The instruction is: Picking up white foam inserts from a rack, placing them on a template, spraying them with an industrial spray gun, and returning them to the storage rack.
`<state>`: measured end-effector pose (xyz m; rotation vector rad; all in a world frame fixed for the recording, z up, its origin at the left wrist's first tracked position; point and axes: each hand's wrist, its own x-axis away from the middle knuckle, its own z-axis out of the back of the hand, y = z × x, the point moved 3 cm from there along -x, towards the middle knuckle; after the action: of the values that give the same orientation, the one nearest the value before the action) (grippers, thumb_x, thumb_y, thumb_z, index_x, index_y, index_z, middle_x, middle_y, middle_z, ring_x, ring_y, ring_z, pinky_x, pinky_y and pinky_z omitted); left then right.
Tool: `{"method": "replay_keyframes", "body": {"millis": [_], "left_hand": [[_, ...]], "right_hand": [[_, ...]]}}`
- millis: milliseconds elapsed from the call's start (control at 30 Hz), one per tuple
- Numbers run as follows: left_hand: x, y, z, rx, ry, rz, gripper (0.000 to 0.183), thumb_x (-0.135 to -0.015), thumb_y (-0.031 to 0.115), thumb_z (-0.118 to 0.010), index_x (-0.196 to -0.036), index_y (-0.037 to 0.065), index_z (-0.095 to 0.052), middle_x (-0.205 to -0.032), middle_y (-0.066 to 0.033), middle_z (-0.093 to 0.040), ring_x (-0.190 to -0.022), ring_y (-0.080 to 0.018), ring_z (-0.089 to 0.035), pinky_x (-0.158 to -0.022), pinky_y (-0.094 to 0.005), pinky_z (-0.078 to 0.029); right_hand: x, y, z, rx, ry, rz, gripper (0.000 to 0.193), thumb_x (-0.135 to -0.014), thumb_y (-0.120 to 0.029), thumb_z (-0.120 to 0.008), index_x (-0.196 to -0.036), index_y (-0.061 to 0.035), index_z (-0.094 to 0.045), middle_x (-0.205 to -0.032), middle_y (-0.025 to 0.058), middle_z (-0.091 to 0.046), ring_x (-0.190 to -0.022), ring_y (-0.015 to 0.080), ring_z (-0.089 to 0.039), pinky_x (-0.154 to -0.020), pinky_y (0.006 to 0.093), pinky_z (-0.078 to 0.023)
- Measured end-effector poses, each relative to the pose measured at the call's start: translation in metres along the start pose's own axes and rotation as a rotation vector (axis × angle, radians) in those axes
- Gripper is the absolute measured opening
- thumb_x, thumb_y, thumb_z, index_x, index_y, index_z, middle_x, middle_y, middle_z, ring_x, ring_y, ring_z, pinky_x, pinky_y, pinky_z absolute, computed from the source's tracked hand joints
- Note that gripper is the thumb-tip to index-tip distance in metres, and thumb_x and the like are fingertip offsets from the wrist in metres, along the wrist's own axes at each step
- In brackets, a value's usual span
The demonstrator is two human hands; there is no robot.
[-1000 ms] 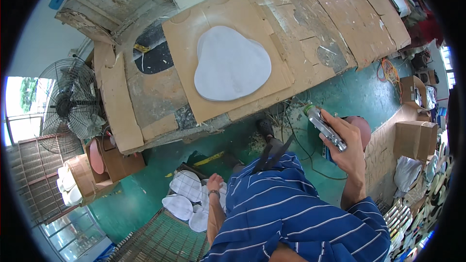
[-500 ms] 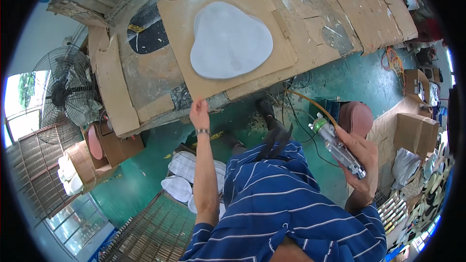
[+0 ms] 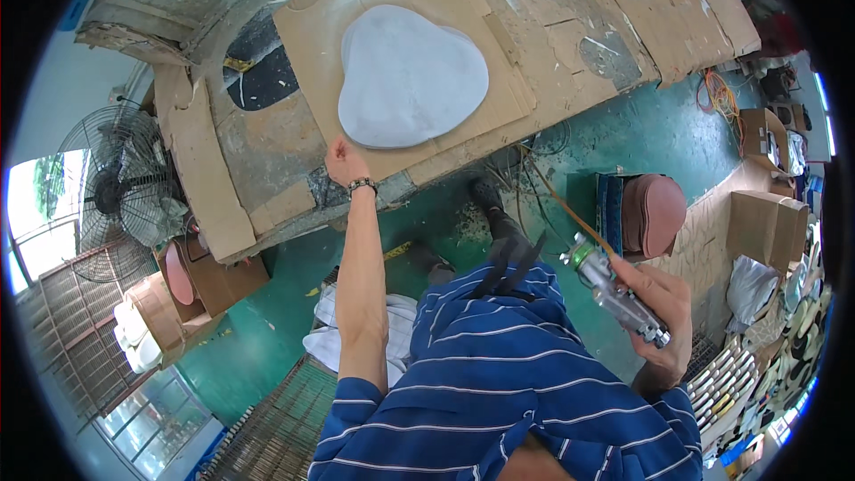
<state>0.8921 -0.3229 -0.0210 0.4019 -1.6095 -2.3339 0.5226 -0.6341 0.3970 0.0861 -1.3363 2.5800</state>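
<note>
White rounded-triangular pads (image 3: pixel 410 80) at 12 o'clock, stacked flat with edges slightly offset, on a brown cardboard sheet (image 3: pixel 307 44) laid over the workbench (image 3: pixel 263 153). Left hand (image 3: pixel 346 160) at 10 o'clock, just beside the stack's 7 o'clock edge; fingers loosely bent, cannot tell whether closed on anything. Bracelet (image 3: pixel 362 184) on that wrist. Right hand (image 3: pixel 659 307) at 4 o'clock, wrapped around a metal spray gun (image 3: pixel 617 292), its green-ringed end toward 11 o'clock, well apart from the white stack. Orange-brown hose (image 3: pixel 563 205) runs from the gun hand toward the bench's underside. Pinkish-brown pads (image 3: pixel 655 214) piled at 3 o'clock; wire-caged fan (image 3: pixel 111 187) at 9; wire rack (image 3: pixel 280 419) at 7.
</note>
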Motion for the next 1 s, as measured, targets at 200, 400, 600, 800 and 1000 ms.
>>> {"method": "replay_keyframes", "body": {"millis": [200, 400, 600, 800, 1000], "left_hand": [[0.001, 0.021, -0.005, -0.497, -0.203, -0.105, 0.032, -0.087, 0.007, -0.066, -0.118, 0.007, -0.073, -0.11, -0.0157, -0.067, -0.099, -0.0305, -0.066, -0.09, -0.0398, -0.053], [-0.003, 0.021, -0.009, -0.482, -0.164, -0.044, 0.035, -0.084, 0.013, -0.071, -0.119, 0.012, -0.073, -0.115, -0.016, -0.061, -0.108, -0.0342, -0.062, -0.095, -0.0431, -0.051], [0.01, 0.043, -0.009, -0.673, -0.229, -0.251, 0.034, -0.083, 0.016, -0.073, -0.117, 0.014, -0.074, -0.117, -0.0143, -0.059, -0.115, -0.0355, -0.058, -0.098, -0.0454, -0.049], [0.013, 0.061, -0.023, -0.781, -0.28, -0.306, 0.042, -0.079, 0.022, -0.078, -0.12, 0.014, -0.071, -0.113, -0.0157, -0.058, -0.113, -0.0351, -0.057, -0.099, -0.0458, -0.048], [0.019, 0.066, -0.02, -0.937, -0.142, -0.277, 0.039, -0.079, 0.024, -0.077, -0.117, 0.016, -0.074, -0.115, -0.014, -0.059, -0.112, -0.0349, -0.057, -0.096, -0.0472, -0.049]], "right_hand": [[0.002, 0.022, -0.005, 0.042, 0.45, -0.165, 0.063, -0.07, 0.002, -0.073, -0.133, -0.0008, -0.065, -0.096, 0.0183, -0.07, -0.083, 0.028, -0.069, -0.075, 0.0339, -0.052], [-0.003, 0.012, -0.027, -0.073, 0.048, -0.111, 0.062, -0.072, 0.007, -0.07, -0.133, -0.0006, -0.064, -0.097, 0.0194, -0.069, -0.081, 0.0295, -0.068, -0.076, 0.0331, -0.052], [-0.001, 0.022, -0.007, -0.051, 0.214, -0.169, 0.052, -0.08, -0.008, -0.077, -0.13, 0.002, -0.066, -0.096, 0.0161, -0.071, -0.082, 0.0211, -0.067, -0.077, 0.0308, -0.05], [-0.011, 0.053, -0.008, -0.08, 0.262, -0.2, 0.06, -0.075, 0.005, -0.074, -0.134, -0.001, -0.063, -0.103, 0.0188, -0.071, -0.087, 0.0293, -0.07, -0.079, 0.032, -0.052], [-0.092, 0.112, -0.057, -0.121, -0.065, -0.105, 0.054, -0.08, 0.001, -0.074, -0.133, -0.0006, -0.063, -0.108, 0.0201, -0.071, -0.095, 0.0367, -0.069, -0.084, 0.036, -0.054]]}}
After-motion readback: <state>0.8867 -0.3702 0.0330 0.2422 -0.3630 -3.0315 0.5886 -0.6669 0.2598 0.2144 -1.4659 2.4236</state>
